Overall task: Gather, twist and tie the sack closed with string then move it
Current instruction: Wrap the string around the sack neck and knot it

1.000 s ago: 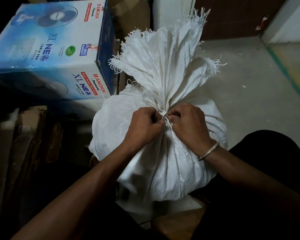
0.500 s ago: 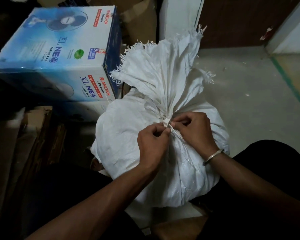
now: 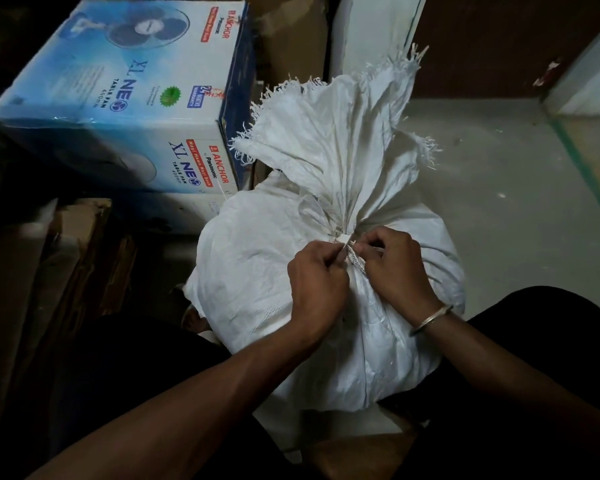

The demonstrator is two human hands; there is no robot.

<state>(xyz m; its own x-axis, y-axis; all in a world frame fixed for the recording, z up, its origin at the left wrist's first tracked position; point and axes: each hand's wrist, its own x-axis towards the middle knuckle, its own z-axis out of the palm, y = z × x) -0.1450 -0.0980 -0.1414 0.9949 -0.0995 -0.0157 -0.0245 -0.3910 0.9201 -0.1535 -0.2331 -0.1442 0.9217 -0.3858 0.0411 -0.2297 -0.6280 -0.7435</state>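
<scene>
A full white woven sack (image 3: 257, 271) stands on the floor between my knees. Its frayed mouth (image 3: 336, 133) is gathered and fans upward above a tight neck. A pale string (image 3: 347, 244) wraps that neck. My left hand (image 3: 317, 289) pinches one end of the string just below the neck. My right hand (image 3: 394, 268), with a metal bangle on the wrist, pinches the other end on the right side of the neck. Both hands touch the sack.
A blue and white table fan box (image 3: 125, 98) lies close to the sack's left. Brown cardboard (image 3: 291, 32) and a white panel (image 3: 371, 32) stand behind. Dark stacked boards (image 3: 66, 271) fill the left. Grey floor (image 3: 516, 188) with a green line spreads to the right.
Both hands slid a little down from the neck, drawing the string ends toward me. The view has shifted slightly, so the sack sits lower in the picture.
</scene>
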